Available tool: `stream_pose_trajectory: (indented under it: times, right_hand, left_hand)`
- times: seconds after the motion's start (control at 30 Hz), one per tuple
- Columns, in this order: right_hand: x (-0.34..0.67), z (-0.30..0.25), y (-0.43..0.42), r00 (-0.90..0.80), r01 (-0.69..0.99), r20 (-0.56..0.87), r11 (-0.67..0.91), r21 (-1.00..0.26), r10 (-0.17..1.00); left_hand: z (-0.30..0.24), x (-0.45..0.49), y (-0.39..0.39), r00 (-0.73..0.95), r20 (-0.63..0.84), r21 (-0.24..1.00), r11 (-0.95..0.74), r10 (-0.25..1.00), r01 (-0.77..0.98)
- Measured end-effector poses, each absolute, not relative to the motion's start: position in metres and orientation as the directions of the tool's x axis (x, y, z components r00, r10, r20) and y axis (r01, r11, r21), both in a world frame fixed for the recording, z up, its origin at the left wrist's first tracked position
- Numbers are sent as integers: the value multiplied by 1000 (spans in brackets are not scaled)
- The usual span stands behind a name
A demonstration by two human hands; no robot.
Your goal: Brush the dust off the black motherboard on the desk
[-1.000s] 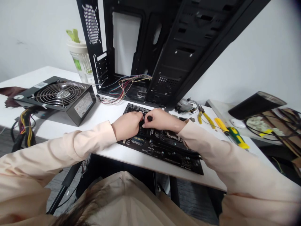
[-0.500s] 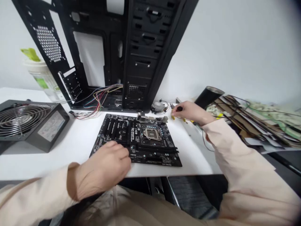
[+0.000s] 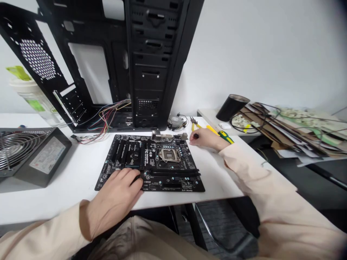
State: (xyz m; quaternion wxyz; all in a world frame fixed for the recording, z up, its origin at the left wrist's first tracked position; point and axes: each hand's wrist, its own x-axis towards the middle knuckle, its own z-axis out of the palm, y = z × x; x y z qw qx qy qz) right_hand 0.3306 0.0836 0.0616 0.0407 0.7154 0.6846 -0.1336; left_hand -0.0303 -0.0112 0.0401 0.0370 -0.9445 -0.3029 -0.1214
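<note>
A black motherboard (image 3: 162,164) lies flat on the white table (image 3: 67,191), its CPU socket (image 3: 168,155) uncovered. My left hand (image 3: 119,193) rests on the board's near left corner, fingers loosely spread on it and holding nothing. My right hand (image 3: 207,139) lies on the table just off the board's far right corner, pinched on a small black piece (image 3: 195,136) that I cannot name. Yellow-handled pliers (image 3: 195,126) and a green and yellow screwdriver (image 3: 226,137) lie right behind that hand.
An open black computer case (image 3: 151,72) stands behind the board, coloured wires (image 3: 108,110) spilling out. A power supply (image 3: 32,155) sits left, a plastic cup (image 3: 32,99) behind it. A small cooler fan (image 3: 176,121), a black tumbler (image 3: 232,107), and cardboard with cables (image 3: 287,126) fill the right.
Both hands left the middle of the board. My right hand swung out right to the tools, then came back beside the board; my left hand slid to the near corner. The view turned right.
</note>
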Motion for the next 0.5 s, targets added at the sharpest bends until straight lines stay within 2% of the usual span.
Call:
stream_pose_trajectory:
  times: [0.2, 0.33, 0.5]
  right_hand:
    - [324, 60, 84, -10, 990, -152, -12, -142, 988]
    - [328, 60, 87, -44, 983, -169, 13, -186, 985]
    - [343, 60, 94, 1, 976, -203, -45, -211, 979]
  left_hand:
    - [44, -30, -12, 760, 220, 32, -783, 611, 621]
    - [45, -34, -8, 745, 192, 49, -765, 638, 642]
    - [46, -37, 0, 736, 171, 54, -752, 656, 657]
